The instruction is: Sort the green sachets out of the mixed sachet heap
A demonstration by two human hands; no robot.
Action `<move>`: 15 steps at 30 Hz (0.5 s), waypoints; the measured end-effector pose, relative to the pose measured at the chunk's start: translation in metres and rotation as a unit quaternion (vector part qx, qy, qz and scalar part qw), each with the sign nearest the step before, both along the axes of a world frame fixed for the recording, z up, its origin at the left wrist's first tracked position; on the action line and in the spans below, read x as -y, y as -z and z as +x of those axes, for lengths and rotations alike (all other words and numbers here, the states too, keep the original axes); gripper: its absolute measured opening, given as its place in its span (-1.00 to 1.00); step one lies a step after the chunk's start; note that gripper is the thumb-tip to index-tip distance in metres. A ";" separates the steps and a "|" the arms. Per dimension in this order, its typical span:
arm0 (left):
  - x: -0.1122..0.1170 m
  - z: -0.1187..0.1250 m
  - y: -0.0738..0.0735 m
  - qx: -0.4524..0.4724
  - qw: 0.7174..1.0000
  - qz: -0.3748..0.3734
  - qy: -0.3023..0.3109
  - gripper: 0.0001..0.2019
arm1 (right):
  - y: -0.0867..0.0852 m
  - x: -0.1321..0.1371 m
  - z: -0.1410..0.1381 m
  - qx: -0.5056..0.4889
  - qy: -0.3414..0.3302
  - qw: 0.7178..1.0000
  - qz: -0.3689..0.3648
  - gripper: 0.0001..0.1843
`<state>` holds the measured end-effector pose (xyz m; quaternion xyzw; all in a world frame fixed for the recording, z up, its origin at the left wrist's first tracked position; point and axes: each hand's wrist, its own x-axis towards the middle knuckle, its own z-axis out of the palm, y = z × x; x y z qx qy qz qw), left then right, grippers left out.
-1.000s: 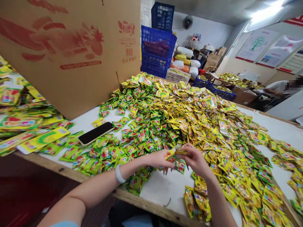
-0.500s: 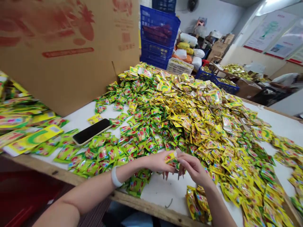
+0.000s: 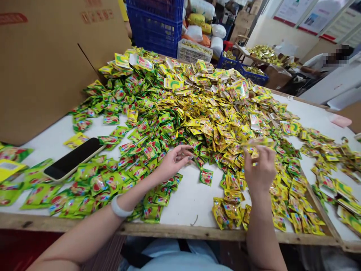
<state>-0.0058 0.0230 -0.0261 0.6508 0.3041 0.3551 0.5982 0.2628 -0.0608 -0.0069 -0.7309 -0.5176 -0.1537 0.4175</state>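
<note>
The right hand [image 3: 261, 173] holds a yellow pack [image 3: 258, 142] up over a surface [image 3: 184, 205] full of bright packets.
The pack is blurry and sticks out at 12 o'clock from the right hand, pinched in its fingertips. The left hand [image 3: 172, 163] is at 9 o'clock from the right one, with its fingers a little bent and apart, and I see nothing in it. Green packets [image 3: 98, 184] lie under and around it. One lone green packet [image 3: 206, 177] sits at 4 o'clock from the left hand, on a white patch. A big heap of yellow packets [image 3: 220, 109] is at 1 o'clock from that hand. A black phone [image 3: 73, 159] lies at 9 o'clock, near a big brown box [image 3: 53, 82] at 10 o'clock.
</note>
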 end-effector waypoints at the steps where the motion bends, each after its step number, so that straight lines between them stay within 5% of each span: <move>1: -0.003 -0.001 0.003 -0.015 1.000 -0.003 -0.007 -0.56 | 0.012 0.000 0.003 0.018 -0.035 0.997 -0.068 -0.60; 5: -0.011 -0.004 0.015 -0.070 0.997 0.030 -0.016 -0.60 | 0.050 -0.007 -0.015 0.079 -0.226 0.922 -0.302 -0.57; 9: -0.004 0.000 0.008 -0.125 0.987 0.098 -0.001 -0.68 | 0.050 -0.022 -0.029 0.099 -0.290 0.855 -0.418 -0.71; 12: 0.023 0.013 -0.009 -0.166 0.967 0.182 0.070 -0.79 | 0.038 -0.027 -0.026 0.077 -0.280 0.857 -0.426 -0.79; 15: 0.062 0.032 -0.014 -0.183 0.912 0.314 0.190 -0.81 | 0.031 -0.026 -0.028 0.070 -0.248 0.873 -0.415 -0.53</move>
